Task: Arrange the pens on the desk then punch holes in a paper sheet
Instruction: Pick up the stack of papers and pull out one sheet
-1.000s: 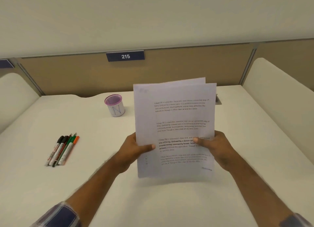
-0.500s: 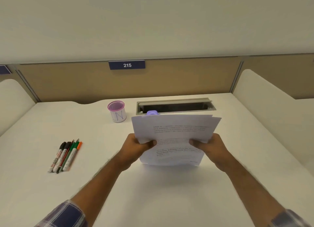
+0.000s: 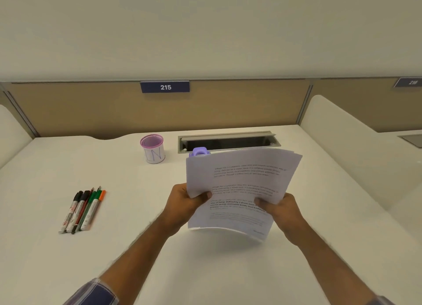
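Head view: both hands' fingers pinch the paper sheets (image 3: 237, 186), left hand (image 3: 182, 202) and right hand (image 3: 283, 210) at opposite edges.

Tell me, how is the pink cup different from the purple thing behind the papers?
The pink cup stands in full view, left of the papers; the purple thing is mostly hidden behind their top edge. The cup is an open container with a white, scribbled body; the purple thing looks solid lilac. The cup looks bigger. Both sit at the back of the desk.
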Demonstrator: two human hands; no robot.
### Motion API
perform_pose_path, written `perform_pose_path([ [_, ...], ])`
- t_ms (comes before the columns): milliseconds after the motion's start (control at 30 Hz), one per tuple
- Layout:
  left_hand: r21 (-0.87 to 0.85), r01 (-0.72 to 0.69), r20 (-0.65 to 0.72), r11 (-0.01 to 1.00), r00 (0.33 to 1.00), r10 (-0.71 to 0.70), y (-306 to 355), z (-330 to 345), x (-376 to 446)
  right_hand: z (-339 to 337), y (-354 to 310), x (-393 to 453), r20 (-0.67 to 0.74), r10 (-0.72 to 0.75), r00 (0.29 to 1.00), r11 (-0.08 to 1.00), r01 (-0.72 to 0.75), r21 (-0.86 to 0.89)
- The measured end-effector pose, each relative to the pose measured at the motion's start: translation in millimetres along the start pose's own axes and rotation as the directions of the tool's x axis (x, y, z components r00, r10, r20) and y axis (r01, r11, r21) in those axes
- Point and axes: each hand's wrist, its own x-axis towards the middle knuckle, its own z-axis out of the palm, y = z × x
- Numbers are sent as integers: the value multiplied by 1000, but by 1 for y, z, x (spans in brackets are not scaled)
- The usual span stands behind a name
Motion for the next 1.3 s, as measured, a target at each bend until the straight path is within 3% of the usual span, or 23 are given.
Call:
perform_pose_path([
  [367,11,39,-249,999,968,-35,-7,14,3,-27,9,18,132,41,990,999,-39,-19],
  [533,-205,20,-398,979,912,-102,0,18,11,-42,14,22,-27,130,991,991,-130,18],
  [600,-323,-1,-427,946,892,-145,5,24,14,-39,11,18,22,171,985,980,-173,100],
  [733,-490,-47,-422,870,886,-190,11,40,16,-20,8,11,279,210,937,854,-315,414],
  [833,-568,-51,-435,821,866,-247,12,52,17,-6,-2,11,384,145,912,784,-343,518],
  [1033,-640,-19,-424,768,842,-333,13,60,17,-2,-11,25,189,178,966,784,-255,566],
  [1167,-617,47,-378,786,858,-348,17,52,17,-10,-11,29,163,171,972,809,-233,540],
  [1300,-617,-4,-373,787,882,-287,34,14,14,-28,-17,39,201,148,968,834,-231,502],
])
